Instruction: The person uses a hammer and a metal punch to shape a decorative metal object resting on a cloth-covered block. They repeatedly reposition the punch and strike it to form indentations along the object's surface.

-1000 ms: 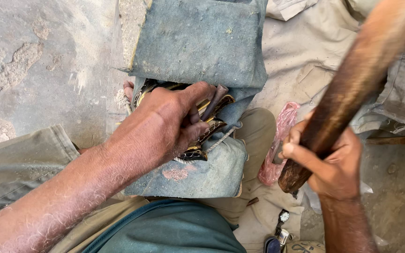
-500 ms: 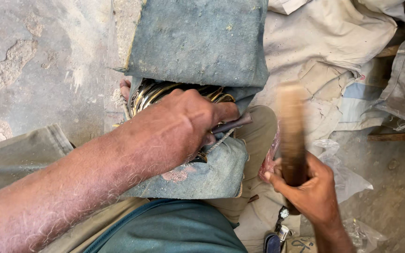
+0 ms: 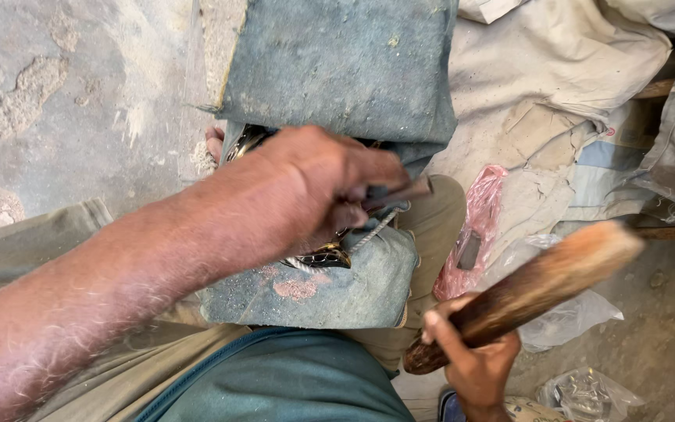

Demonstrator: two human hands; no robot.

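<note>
Smooth wooden mallet (image 3: 537, 285) — dusty matt blue cloth (image 3: 337, 66)

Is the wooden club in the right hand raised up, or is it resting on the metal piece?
Raised. The wooden club slants up and away in the right hand, clear of the metal piece beneath the left hand.

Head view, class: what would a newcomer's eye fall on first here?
The left hand fills the centre, pinching a thin dark tool over a shiny metal piece on a grey-blue cloth. At lower right, the right hand grips a blurred wooden mallet. A pink plastic bag lies between them.
</note>
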